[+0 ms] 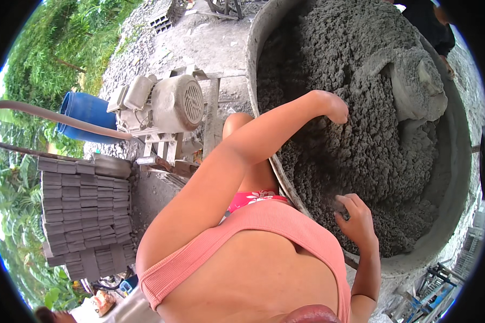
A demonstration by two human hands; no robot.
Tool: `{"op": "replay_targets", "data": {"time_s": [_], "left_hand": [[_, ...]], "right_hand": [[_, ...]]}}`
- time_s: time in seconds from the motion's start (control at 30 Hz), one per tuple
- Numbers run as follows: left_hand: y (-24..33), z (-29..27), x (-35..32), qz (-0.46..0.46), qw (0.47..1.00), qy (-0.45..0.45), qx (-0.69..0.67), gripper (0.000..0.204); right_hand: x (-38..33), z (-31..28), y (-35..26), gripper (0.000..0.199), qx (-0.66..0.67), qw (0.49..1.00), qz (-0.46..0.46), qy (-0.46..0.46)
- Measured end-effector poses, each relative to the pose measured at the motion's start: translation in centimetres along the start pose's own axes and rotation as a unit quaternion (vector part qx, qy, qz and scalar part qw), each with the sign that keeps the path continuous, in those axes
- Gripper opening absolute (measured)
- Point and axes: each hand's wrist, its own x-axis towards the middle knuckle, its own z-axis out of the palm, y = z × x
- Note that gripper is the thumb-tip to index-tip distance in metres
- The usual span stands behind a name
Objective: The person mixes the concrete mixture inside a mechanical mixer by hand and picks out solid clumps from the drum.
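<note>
A wide round mixing pan [458, 177] with a cement-smeared wall fills the right of the view. Crumbly grey cement mix [355, 59] covers much of its inside. My left arm reaches across the near rim. Bent at the wrist, my left hand [331, 106] hangs over the mix with its fingers mostly hidden beneath it. Lower down, my right hand [355, 216] is also above the mix, fingers curved and apart from the thumb, with nothing visible between them. A large cement-coated lump or mixer part [417, 89] stands up from the mix on the far right side.
Left of the pan stands a dusty electric motor [178, 103] on a frame. Behind it are a blue barrel [86, 116] and a thick hose [54, 114]. Grey blocks [86, 210] are stacked at the left. Another person [431, 27] stands by the pan's far right rim.
</note>
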Motion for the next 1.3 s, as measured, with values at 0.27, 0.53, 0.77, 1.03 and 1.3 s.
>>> {"op": "replay_targets", "data": {"time_s": [0.27,0.53,0.77,1.03,1.3], "left_hand": [[-0.6,0.6,0.2,-0.021,0.999,0.018,-0.021,0.046],[-1.0,0.7,0.2,-0.018,0.998,0.039,-0.04,0.042],[-2.7,-0.4,-0.7,-0.01,0.995,0.094,-0.039,0.036],[-5.3,-2.0,-3.9,0.045,0.921,0.361,-0.139,0.033],[-5.5,-2.6,-5.2,-0.05,0.793,0.591,-0.141,0.023]], "right_hand": [[0.2,0.1,0.0,0.041,-0.002,1.0,-0.009,-0.007],[0.3,0.1,-0.2,0.041,-0.003,1.0,-0.012,-0.005],[0.7,0.3,-0.3,0.042,-0.004,1.0,-0.015,0.006],[1.4,0.9,-0.6,0.041,-0.014,1.0,-0.018,0.014],[1.3,1.3,-0.6,0.043,-0.01,0.997,-0.064,0.049]]}}
